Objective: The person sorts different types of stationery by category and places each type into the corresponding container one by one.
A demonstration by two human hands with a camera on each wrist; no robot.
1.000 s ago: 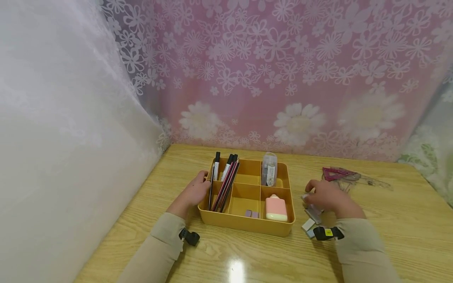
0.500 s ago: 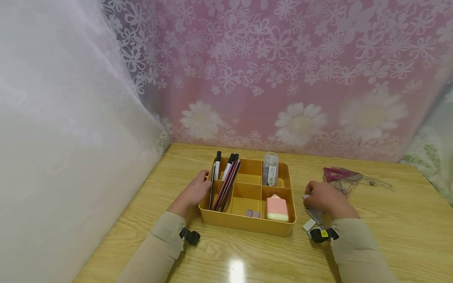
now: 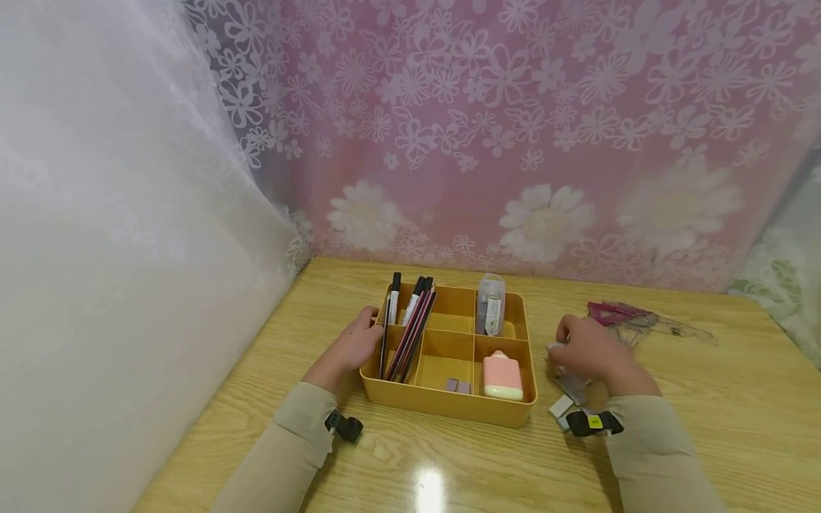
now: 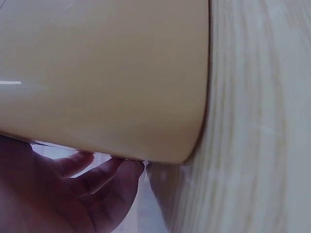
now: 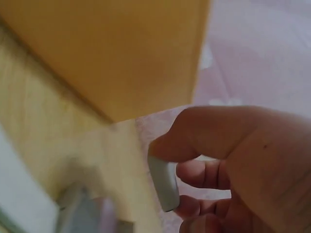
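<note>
A yellow desk organizer tray [image 3: 442,410] with several compartments stands on the table. My left hand [image 3: 349,348] grips its left side; in the left wrist view the fingers [image 4: 109,189] touch the outside of the wall. Pencils [image 3: 410,338], black-capped markers [image 3: 394,299], a clear case [image 3: 491,306], a pink bottle [image 3: 502,376] and small mauve blocks [image 3: 458,385] sit inside. To the right of the tray, just above the table, my right hand [image 3: 593,350] pinches a small light grey eraser [image 5: 165,182] between thumb and fingers.
Under and near the right hand lie a pale block [image 3: 561,407] and other small pieces, partly hidden. Farther back are a magenta set square [image 3: 606,312] and a clear ruler [image 3: 683,329]. A pink floral curtain [image 3: 449,142] hangs behind the table; white fabric [image 3: 128,249] hangs at left.
The right hand reached down over the small pieces, closed on the eraser and has lifted slightly with it. My left hand and the tray have stayed in place.
</note>
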